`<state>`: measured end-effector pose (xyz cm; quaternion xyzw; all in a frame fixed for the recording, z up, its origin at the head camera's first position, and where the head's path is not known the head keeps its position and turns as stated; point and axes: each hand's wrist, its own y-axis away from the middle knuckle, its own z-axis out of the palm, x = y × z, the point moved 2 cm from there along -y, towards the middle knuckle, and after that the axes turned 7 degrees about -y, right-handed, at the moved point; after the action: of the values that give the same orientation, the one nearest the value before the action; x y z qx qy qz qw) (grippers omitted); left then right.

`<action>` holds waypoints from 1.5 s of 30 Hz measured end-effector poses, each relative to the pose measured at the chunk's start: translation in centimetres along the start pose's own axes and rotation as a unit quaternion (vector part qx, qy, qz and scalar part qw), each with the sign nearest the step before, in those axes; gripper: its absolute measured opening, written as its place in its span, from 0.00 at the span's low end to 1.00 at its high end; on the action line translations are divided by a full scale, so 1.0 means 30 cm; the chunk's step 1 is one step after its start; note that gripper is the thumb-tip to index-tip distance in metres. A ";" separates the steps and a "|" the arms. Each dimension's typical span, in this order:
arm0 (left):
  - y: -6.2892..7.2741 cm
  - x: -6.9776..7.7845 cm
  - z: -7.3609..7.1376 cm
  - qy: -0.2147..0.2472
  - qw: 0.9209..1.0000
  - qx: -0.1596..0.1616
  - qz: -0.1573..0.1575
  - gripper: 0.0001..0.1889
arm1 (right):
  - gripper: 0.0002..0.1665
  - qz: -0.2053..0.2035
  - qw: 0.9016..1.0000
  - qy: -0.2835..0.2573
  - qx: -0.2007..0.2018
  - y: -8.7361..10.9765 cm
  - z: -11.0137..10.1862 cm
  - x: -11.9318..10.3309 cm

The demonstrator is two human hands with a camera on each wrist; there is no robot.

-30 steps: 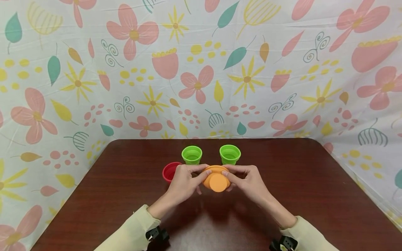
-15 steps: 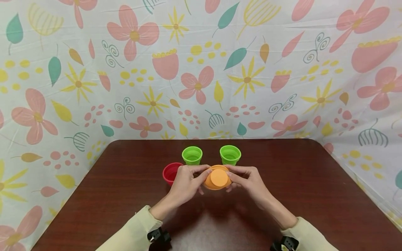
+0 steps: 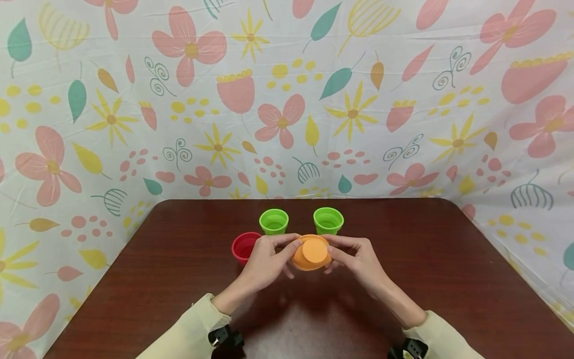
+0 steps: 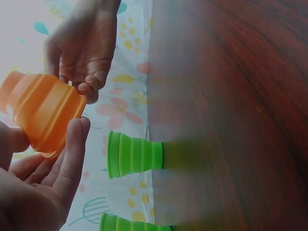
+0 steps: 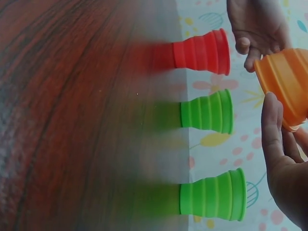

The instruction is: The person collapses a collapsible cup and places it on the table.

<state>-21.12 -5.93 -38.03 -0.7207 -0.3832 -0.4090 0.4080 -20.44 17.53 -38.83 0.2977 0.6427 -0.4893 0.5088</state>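
Note:
An orange collapsible cup (image 3: 315, 252) with stepped rings is held up between both hands, its base turned toward the head camera. The left hand (image 3: 265, 259) grips its left side, thumb by the base and fingers at the rim. On the other side, the right hand (image 3: 358, 257) grips it in the same way. The wrist views show the orange cup (image 4: 45, 110) extended, clear above the table. Just left of the left hand stands a red cup (image 3: 244, 247), partly covered by that hand. Two green cups (image 3: 274, 221) stand upright behind the hands.
The dark brown wooden table (image 3: 179, 279) ends at a far edge against a white floral cloth (image 3: 287, 99). The second green cup (image 3: 329, 220) stands at the right, behind the right hand. Black cameras (image 3: 224, 336) are strapped to both wrists.
The orange cup has tilted, so its base has swung upward and faces the head camera more directly. Both hands have stayed nearly in place. The red and green cups have not moved.

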 end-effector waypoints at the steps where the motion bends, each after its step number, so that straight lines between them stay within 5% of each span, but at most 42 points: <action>1: 0.000 -0.001 -0.001 0.022 1.000 -0.009 -0.002 0.18 | 0.20 0.001 1.000 0.003 0.004 0.000 0.000 0.000; 6: 0.002 -0.010 -0.007 0.111 0.992 -0.055 0.009 0.23 | 0.21 0.015 1.000 0.005 0.026 -0.001 -0.001 0.000; 14: 0.009 -0.015 -0.011 0.149 0.985 -0.085 0.029 0.23 | 0.22 0.016 0.999 0.001 0.029 0.002 0.000 0.007; 26: 0.002 -0.009 0.003 0.105 0.994 -0.027 0.031 0.21 | 0.22 0.026 0.998 -0.011 0.058 -0.004 0.020 0.017; 37: -0.002 -0.009 0.021 0.083 0.996 0.010 0.025 0.21 | 0.24 0.033 0.997 0.031 0.066 -0.008 0.046 0.021; 45: -0.005 -0.019 0.020 0.094 0.995 0.016 0.008 0.22 | 0.30 0.071 0.995 -0.063 0.018 -0.003 0.033 0.021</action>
<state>-21.30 -5.46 -38.70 -0.6758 -0.3440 -0.4652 0.4566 -20.36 16.49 -39.39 0.3203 0.5777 -0.4809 0.5766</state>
